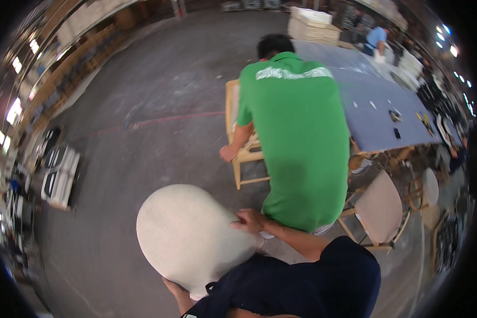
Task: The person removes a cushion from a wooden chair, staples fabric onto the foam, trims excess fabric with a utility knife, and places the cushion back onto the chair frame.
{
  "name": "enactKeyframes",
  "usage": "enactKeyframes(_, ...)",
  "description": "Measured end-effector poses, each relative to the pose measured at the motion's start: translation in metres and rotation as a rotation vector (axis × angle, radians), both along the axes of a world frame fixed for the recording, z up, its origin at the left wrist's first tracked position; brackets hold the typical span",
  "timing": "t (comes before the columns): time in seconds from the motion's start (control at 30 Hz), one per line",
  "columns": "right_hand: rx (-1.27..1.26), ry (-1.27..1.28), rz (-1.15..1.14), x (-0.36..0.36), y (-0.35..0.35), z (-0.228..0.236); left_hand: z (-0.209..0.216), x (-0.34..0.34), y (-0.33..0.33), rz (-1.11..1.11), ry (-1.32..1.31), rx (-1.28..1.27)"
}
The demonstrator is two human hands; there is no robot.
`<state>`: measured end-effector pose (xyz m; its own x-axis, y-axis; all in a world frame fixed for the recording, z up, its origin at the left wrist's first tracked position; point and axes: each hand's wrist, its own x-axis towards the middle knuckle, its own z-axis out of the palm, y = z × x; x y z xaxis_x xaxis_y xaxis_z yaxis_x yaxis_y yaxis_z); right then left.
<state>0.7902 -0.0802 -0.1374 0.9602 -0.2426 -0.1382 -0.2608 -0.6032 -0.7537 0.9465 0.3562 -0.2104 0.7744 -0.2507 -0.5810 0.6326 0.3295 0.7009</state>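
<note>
A large, rounded cream panel [188, 228], which looks like an upholstered chair seat or back, is held against my front. At its right edge, my right hand [250, 220] is closed, with the fingers curled over the rim. Below the panel's lower left edge is my left hand [177, 290]; it supports the piece there, and most of its fingers are hidden beneath. The panel's near end is partly covered by my dark shirt.
Just ahead, a person in a green shirt [302, 132] bends over a pale wooden chair frame [237, 164]. A blue-grey covered table [368, 119] with small tools stands to the right. Near it is an upholstered chair [380, 209]. White stacked pieces [61, 175] lie at left.
</note>
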Motion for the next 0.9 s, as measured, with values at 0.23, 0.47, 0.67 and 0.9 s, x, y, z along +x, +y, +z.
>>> enactKeyframes(0.23,0.616,-0.021,-0.581,-0.013,-0.006,0.008,-0.001,0.141,-0.106,-0.296,-0.181,0.489)
enactKeyframes(0.47,0.678,0.260,-0.526,-0.086,-0.040,-0.022,0.026,0.224,-0.246,-0.706,-0.211,0.529)
enactKeyframes(0.67,0.890,-0.108,-0.682,-0.021,-0.034,0.032,0.040,0.267,-0.294,-0.782,-0.154,0.729)
enactKeyframes(0.9,0.667,-0.256,-0.996,0.078,-0.056,0.018,0.025,0.332,-0.314,-0.688,-0.092,0.466)
